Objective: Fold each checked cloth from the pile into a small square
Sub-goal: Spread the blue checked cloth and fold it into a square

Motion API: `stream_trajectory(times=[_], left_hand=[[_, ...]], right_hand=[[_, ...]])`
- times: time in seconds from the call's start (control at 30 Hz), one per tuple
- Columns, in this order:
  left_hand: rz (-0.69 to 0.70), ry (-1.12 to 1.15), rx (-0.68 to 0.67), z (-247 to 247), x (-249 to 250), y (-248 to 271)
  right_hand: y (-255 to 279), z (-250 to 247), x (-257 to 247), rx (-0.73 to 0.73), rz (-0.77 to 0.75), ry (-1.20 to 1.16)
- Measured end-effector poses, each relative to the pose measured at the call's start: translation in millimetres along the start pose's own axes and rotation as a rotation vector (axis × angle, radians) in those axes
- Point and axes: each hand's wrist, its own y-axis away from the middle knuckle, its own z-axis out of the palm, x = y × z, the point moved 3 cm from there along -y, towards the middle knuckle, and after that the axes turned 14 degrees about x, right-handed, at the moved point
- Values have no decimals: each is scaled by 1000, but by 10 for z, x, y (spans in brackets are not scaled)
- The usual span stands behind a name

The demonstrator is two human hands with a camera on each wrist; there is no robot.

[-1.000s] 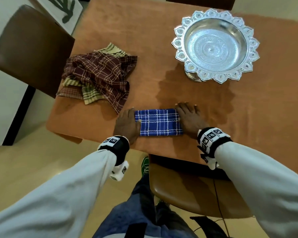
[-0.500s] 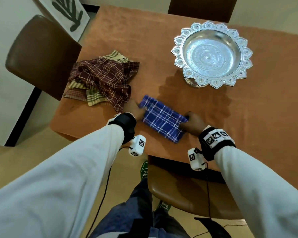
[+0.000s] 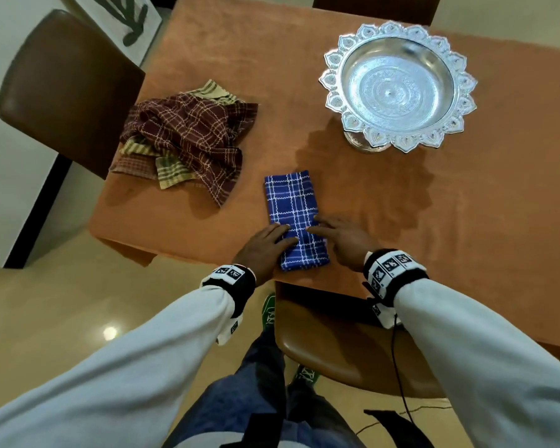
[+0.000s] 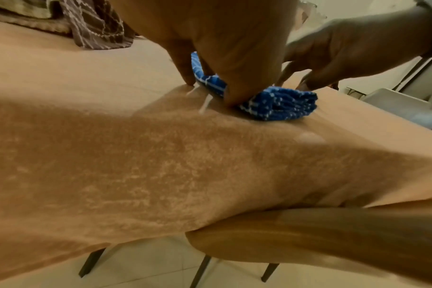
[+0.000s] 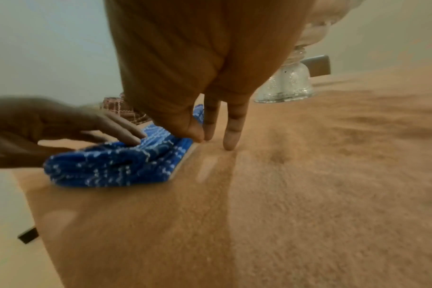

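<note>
A blue checked cloth (image 3: 292,215), folded into a narrow strip, lies on the orange table (image 3: 466,221) with its length pointing away from me and its near end by the front edge. My left hand (image 3: 272,242) rests with straight fingers on the near left part of the strip. My right hand (image 3: 332,229) lies opposite, its straight fingers touching the strip's right edge. In the left wrist view the left hand (image 4: 222,48) presses down on the blue cloth (image 4: 281,106). In the right wrist view the right hand's fingertips (image 5: 231,144) meet the table beside the blue cloth (image 5: 111,167).
A pile of rumpled checked cloths (image 3: 188,140), maroon on top, sits at the table's left. A silver pedestal bowl (image 3: 398,85) stands at the back right. Brown chairs stand at the left (image 3: 65,88) and under the front edge (image 3: 337,347).
The blue strip has turned from lying crosswise to pointing away from me. Both hands have left its two ends and now rest on either side of its near part.
</note>
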Motion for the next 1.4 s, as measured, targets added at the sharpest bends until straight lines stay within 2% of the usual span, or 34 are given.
stream_trajectory(times=[0.07, 0.23, 0.37, 0.5, 0.6, 0.67, 0.73, 0.8, 0.9, 1.0, 1.2, 1.4], left_hand=[[19, -21, 6, 27, 33, 9], [38, -46, 6, 26, 21, 37], [0, 127, 36, -52, 31, 34], [-44, 313, 22, -146, -14, 163], [-169, 447, 60, -219, -41, 215], [-243, 495, 64, -240, -77, 192], [-348, 547, 96, -249, -142, 117], [-524, 679, 209, -266, -204, -12], [-700, 743, 337, -286, -254, -217], [-776, 690, 354, -246, -290, -332], [-908, 565, 258, -124, -369, -472], [-955, 420, 185, -109, -390, -594]], right_hand=[[-13, 56, 32, -35, -49, 71], [-28, 100, 119, 15, -51, 74], [-34, 139, 157, 23, -77, 62], [38, 199, 126, -69, -148, 94], [76, 209, 7, -65, -175, 78], [67, 216, -31, -24, -96, -16], [13, 208, -24, 61, 133, -254], [-79, 188, -37, 164, 367, -551], [-283, 188, -30, 279, 496, -686], [-447, 242, 4, 303, 560, -684], [-626, 287, -11, 409, 626, -641], [-768, 377, -13, 457, 585, -311]])
